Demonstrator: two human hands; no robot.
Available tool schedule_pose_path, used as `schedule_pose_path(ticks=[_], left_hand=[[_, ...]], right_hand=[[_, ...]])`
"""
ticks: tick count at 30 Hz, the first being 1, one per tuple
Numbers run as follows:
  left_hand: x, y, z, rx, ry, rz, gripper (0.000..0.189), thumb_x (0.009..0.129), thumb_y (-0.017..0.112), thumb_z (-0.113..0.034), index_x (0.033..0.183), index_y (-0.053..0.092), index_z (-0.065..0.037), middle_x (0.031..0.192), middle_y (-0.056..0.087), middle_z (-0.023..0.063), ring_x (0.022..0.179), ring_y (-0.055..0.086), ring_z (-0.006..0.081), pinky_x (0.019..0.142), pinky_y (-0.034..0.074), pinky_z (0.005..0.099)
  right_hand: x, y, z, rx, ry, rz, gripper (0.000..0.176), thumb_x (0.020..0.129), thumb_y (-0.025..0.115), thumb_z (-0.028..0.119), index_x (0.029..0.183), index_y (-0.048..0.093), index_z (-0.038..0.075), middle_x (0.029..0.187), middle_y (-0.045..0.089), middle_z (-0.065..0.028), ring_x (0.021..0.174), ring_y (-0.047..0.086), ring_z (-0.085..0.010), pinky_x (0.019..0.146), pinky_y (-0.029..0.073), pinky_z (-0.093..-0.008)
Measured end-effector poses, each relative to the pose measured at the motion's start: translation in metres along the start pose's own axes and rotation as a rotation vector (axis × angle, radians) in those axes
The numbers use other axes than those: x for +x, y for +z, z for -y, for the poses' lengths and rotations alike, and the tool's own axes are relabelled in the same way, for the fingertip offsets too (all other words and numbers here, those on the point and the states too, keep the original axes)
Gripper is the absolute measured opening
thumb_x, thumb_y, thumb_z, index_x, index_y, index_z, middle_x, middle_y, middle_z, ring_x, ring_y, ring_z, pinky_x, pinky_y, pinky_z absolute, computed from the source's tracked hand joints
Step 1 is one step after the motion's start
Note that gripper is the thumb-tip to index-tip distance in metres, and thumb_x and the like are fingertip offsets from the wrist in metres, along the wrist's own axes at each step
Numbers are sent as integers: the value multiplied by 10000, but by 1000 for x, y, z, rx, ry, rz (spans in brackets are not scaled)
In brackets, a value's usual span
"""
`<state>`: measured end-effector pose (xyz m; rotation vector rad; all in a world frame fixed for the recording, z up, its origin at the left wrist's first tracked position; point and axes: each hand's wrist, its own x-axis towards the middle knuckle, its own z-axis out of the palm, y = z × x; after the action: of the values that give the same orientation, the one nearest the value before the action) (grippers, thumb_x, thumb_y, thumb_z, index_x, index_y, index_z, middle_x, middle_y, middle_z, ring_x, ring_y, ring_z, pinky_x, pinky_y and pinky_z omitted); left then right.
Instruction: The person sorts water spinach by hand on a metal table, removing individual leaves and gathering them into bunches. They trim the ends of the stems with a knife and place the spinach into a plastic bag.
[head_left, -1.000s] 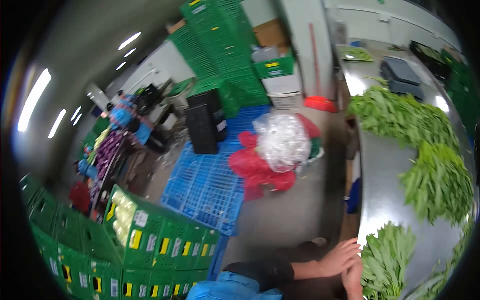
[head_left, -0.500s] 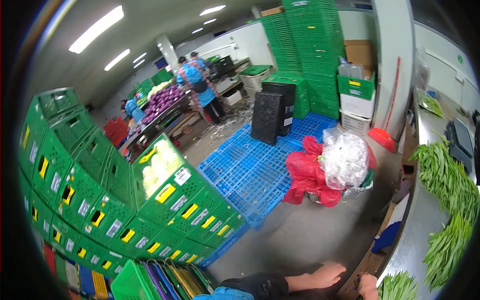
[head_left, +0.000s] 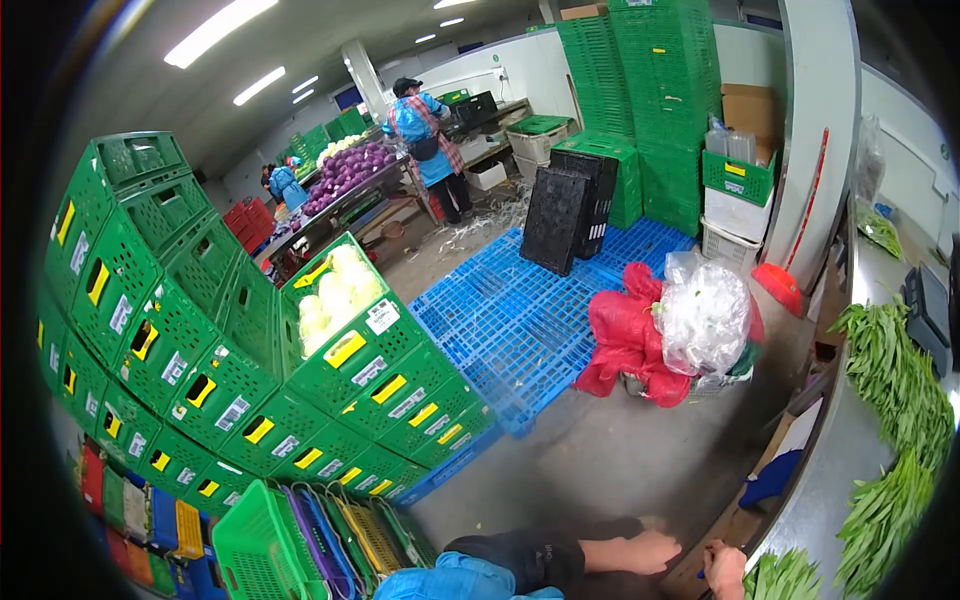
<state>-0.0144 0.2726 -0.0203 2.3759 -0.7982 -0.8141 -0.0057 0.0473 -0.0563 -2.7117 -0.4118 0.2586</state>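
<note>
Showing left hand flat, released | right hand: cannot tell | labels on green crates unreadable

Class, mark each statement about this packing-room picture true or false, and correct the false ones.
1. A blue pallet lies on the floor. True.
2. The open green crate near the pallet holds purple cabbages. False: it holds pale yellow-green heads.
3. Leafy greens lie on the metal table at the right. True.
4. The clear plastic bag rests against blue sacks. False: the sacks are red.
5. Both hands are raised over the pallet. False: the left hand and right hand are low, at the table's edge.
</note>
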Motion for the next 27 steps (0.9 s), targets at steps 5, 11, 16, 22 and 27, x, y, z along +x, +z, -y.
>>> schedule_pose_path(ticks=[5,11,16,22,27], left_hand=[[-2,13,8,-8,78,-200,220,727,643,-97,892,572,31,869,625,201,835,622,379,726,511,455],[-6,18,15,8,18,-53,279,763,637,-125,981,543,21,958,602,198,916,607,364,777,497,455],[-6,21,30,-42,9,-87,262,757,615,-109,973,556,26,935,612,222,905,610,386,764,502,468],[-46,29,102,-155,-79,3,520,894,533,-376,1230,475,17,1173,541,204,1117,512,382,940,420,438],[-95,84,183,-635,-610,94,807,880,400,-656,1305,482,26,1362,448,226,1265,419,354,1050,324,394]], right_hand=[[-1,1,0,15,15,15,156,763,639,195,861,674,79,757,684,-119,739,658,-314,728,513,-398],[5,9,-13,-173,16,199,235,895,525,313,1007,631,135,815,671,-179,781,644,-361,728,506,-464],[9,9,-22,-130,-9,191,232,891,532,300,1014,634,133,814,670,-174,791,640,-368,733,507,-462],[44,-15,-45,-161,-162,57,151,752,631,214,833,677,96,836,682,-115,806,650,-303,722,508,-408],[56,-46,-42,-73,-187,-37,218,805,600,292,839,679,92,762,656,-155,731,636,-339,659,499,-426]])
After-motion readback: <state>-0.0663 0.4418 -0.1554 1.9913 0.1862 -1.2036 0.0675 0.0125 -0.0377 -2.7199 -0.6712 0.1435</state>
